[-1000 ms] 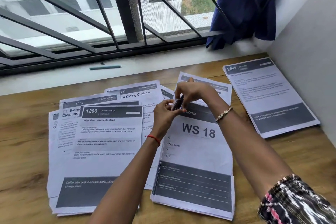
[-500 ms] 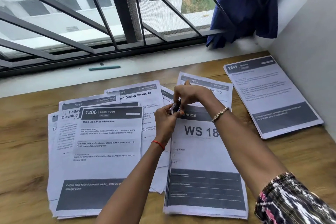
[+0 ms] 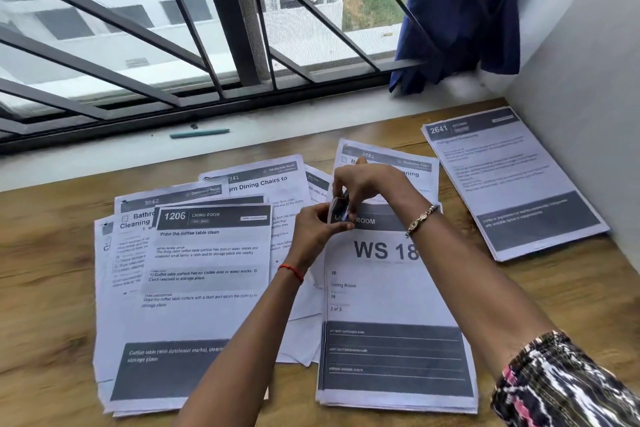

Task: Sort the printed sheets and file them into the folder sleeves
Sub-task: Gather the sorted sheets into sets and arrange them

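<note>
**Operator:** Report the state of both hands.

**Checker:** Your left hand [image 3: 313,227] and right hand [image 3: 360,182] meet above the top left corner of the "WS 18" stack [image 3: 391,305]. Both pinch the same small dark object [image 3: 339,210], thumb and fingertips closed on it from either side. You cannot tell from this view what the object is; it sits right at the stack's corner, where the paper curls up.

**Operator:** Locate the sheets.

**Checker:** All lie on the wooden table [image 3: 45,270].
- "WS 18" stack: centre right, under your right forearm, headed "ROOM".
- "1206 LIVING ROOM" sheet [image 3: 204,288]: left of your left arm, topmost of a fanned pile.
- "2641 KITCHEN" stack [image 3: 512,180]: far right, beside the wall, apart from the others.
- "3081" sheet [image 3: 384,158]: behind your right hand, partly covered.

**Operator:** Other items?

**Checker:** A teal pen [image 3: 199,133] lies on the sill. A blue cloth [image 3: 460,10] hangs over the window bars [image 3: 228,10]. No folder is in view.
</note>
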### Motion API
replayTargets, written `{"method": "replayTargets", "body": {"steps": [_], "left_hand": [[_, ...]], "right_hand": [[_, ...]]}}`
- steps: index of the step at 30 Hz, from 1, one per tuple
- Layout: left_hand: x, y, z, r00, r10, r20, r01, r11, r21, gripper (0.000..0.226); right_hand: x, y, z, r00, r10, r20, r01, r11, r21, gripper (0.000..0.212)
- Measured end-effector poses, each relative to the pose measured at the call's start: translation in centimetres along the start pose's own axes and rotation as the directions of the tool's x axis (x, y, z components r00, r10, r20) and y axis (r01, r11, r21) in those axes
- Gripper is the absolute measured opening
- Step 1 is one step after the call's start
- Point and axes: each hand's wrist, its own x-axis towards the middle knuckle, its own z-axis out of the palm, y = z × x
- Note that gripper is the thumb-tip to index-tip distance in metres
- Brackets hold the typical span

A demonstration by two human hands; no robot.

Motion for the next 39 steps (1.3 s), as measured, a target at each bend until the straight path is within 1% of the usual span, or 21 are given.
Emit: {"method": "replayTargets", "body": {"steps": [3,5,8,12,15,19,21,23,24,26,28,31,33,35,37,39], "left_hand": [[0.1,-0.3,-0.1,1.000,-0.010,-0.003,0.010,1.000,-0.027,0.032],[0.2,-0.6,0.0,0.999,-0.020,-0.036,0.018,0.999,-0.035,0.028],[0.4,-0.6,0.2,0.996,-0.043,-0.083,0.039,0.998,-0.045,0.023],[0.5,0.0,0.8,0.995,-0.029,-0.095,0.021,0.996,-0.081,0.029],[0.5,0.0,0.9,0.993,-0.014,-0.120,0.006,0.998,-0.065,0.025],[0.3,0.2,1.1,0.995,0.019,-0.100,-0.025,0.998,-0.061,0.025],[0.4,0.3,0.9,0.998,0.038,-0.058,-0.041,0.998,-0.040,0.028],[0.5,0.2,0.9,0.999,0.032,0.017,-0.032,0.999,-0.013,0.033],[0.5,0.2,1.0,0.999,0.018,0.036,-0.019,1.000,0.008,0.035],[0.6,0.1,1.1,1.000,0.011,0.007,-0.012,0.997,0.072,0.033],[0.7,0.1,1.3,0.998,0.018,-0.057,-0.011,0.993,0.115,0.024],[1.3,-0.5,1.4,0.994,0.002,-0.106,0.014,0.990,0.144,0.026],[1.4,-0.8,1.4,0.994,-0.001,-0.107,0.018,0.987,0.158,0.030],[1.5,-0.9,1.5,0.993,0.004,-0.115,0.014,0.987,0.162,0.032],[1.4,-0.7,1.8,0.992,0.018,-0.125,0.002,0.987,0.161,0.025],[1.4,-0.7,1.9,0.990,0.044,-0.135,-0.019,0.984,0.180,0.022]], "right_hand": [[0.2,0.4,0.0,1.000,-0.004,-0.009,0.004,1.000,-0.013,0.038],[0.2,0.7,0.0,1.000,0.004,-0.010,-0.004,1.000,-0.023,0.039],[0.0,1.1,0.0,1.000,0.005,0.000,-0.005,1.000,0.012,0.040],[-0.2,1.8,0.1,0.999,0.018,-0.036,-0.017,1.000,0.024,0.038],[-0.4,2.0,0.1,0.999,0.020,-0.029,-0.020,1.000,0.007,0.039],[-0.5,1.8,0.0,0.999,0.026,-0.035,-0.026,1.000,0.009,0.039],[-0.3,1.8,0.0,0.999,0.024,-0.024,-0.024,1.000,-0.003,0.036],[-0.1,2.0,0.2,0.999,0.034,-0.030,-0.034,0.999,-0.006,0.027],[0.0,2.1,0.3,0.998,0.044,-0.043,-0.044,0.999,0.005,0.029],[0.3,2.3,0.5,0.997,0.048,-0.053,-0.047,0.998,0.029,0.040],[0.5,2.3,0.8,0.998,0.035,-0.058,-0.034,0.999,0.027,0.040],[0.6,2.2,1.2,0.998,0.023,-0.050,-0.022,0.999,0.027,0.039],[0.8,2.4,1.4,0.998,0.020,-0.053,-0.017,0.998,0.058,0.036],[0.8,2.4,1.5,0.998,0.015,-0.067,-0.011,0.998,0.061,0.025],[0.9,2.4,1.6,0.996,0.006,-0.085,-0.001,0.998,0.061,0.019],[0.7,2.3,1.6,0.996,0.005,-0.094,0.003,0.997,0.082,0.021]]}}
